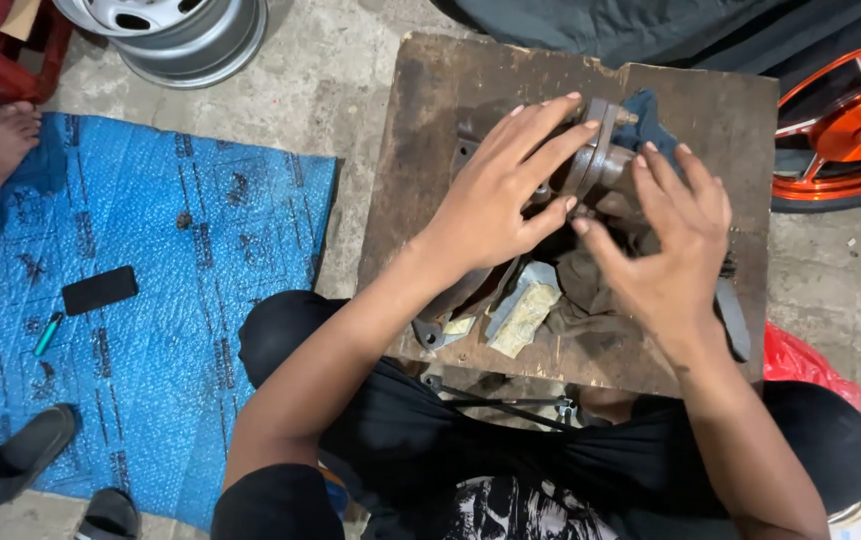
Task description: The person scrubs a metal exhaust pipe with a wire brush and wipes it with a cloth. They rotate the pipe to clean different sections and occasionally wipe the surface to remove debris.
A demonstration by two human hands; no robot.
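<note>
Nearest the camera, black-clad knees flank the near edge of a worn wooden board (430, 120). At 9 o'clock, a blue woven mat (150, 300) carries a black phone (99, 289) and a small green tool (47, 333); a bare concrete strip separates mat and board. A steel rim (175, 30) sits at 11 o'clock. The left hand (495, 195) lies flat, fingers extended, on a rusty metal part (600, 160) at board centre. The right hand (675, 245), fingers loosely spread, touches the same part and the grey cloth (575, 285) beneath. An orange wheel (845, 125) sits at 2 o'clock.
</note>
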